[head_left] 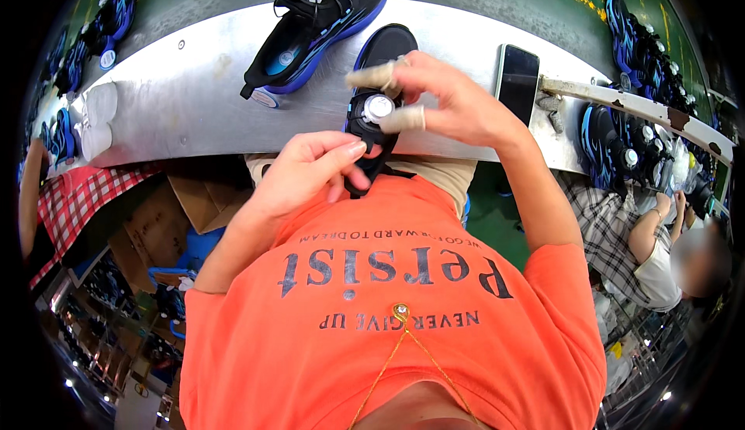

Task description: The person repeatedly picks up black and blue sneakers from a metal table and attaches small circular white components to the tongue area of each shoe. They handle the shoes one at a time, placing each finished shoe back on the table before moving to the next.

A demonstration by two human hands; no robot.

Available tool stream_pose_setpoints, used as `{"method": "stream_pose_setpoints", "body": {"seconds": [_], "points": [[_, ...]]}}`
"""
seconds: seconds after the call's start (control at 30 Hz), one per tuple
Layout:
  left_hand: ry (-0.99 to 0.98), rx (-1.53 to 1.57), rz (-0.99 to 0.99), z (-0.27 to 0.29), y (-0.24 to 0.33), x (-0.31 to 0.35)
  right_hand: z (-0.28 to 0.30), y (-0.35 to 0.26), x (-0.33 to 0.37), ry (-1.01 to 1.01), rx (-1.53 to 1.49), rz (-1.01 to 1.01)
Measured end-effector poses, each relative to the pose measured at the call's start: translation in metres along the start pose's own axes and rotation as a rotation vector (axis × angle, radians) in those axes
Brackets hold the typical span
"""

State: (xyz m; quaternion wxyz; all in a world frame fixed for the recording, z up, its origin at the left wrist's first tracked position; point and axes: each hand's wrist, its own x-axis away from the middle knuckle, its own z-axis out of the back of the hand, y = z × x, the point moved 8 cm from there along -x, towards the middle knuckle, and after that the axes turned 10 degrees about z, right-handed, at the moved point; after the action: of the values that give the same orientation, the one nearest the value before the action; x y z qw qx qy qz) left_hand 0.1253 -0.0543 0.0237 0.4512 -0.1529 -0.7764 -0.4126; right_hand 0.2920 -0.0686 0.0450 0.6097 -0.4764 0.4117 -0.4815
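A black sneaker [386,43] with a blue sole edge lies toe-away in front of me, its heel close to my shirt. On its tongue sits a white round dial [378,108]. My left hand [314,168] is closed at the shoe's collar, thumb and fingers pinched on it; exactly which part they grip is hidden. My right hand [438,100] hovers over the dial with thumb and forefinger apart. Beige covers wrap those two fingers, and the forefinger is blurred. A matching sneaker [318,30] with a white dial stands just left, at the bench's far edge.
The metal bench [202,96] curves across in front of me. A phone [518,81] lies at its right, beside a white metal bar [644,108]. More sneakers [609,147] crowd the right end; white shoe-shaped pieces [98,122] stand left. A co-worker [652,263] sits at right.
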Motion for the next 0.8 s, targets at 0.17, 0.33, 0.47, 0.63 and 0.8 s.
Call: {"method": "stream_pose_setpoints", "body": {"seconds": [0.17, 0.33, 0.47, 0.63, 0.8], "points": [[0.035, 0.312, 0.026, -0.012, -0.011, -0.005, -0.007, -0.016, -0.003, -0.047, 0.386, 0.008], [0.042, 0.349, -0.019, -0.014, -0.008, -0.006, -0.013, -0.008, 0.007, 0.161, 0.256, -0.005], [0.037, 0.363, 0.010, -0.019, -0.007, -0.007, -0.002, -0.007, -0.003, -0.001, 0.152, -0.019], [0.134, 0.351, -0.010, -0.020, -0.005, -0.010, -0.007, -0.003, -0.012, -0.098, 0.231, 0.000], [0.232, 0.317, 0.000, -0.019, -0.006, -0.013, -0.008, 0.002, -0.020, -0.036, 0.114, 0.119]]}}
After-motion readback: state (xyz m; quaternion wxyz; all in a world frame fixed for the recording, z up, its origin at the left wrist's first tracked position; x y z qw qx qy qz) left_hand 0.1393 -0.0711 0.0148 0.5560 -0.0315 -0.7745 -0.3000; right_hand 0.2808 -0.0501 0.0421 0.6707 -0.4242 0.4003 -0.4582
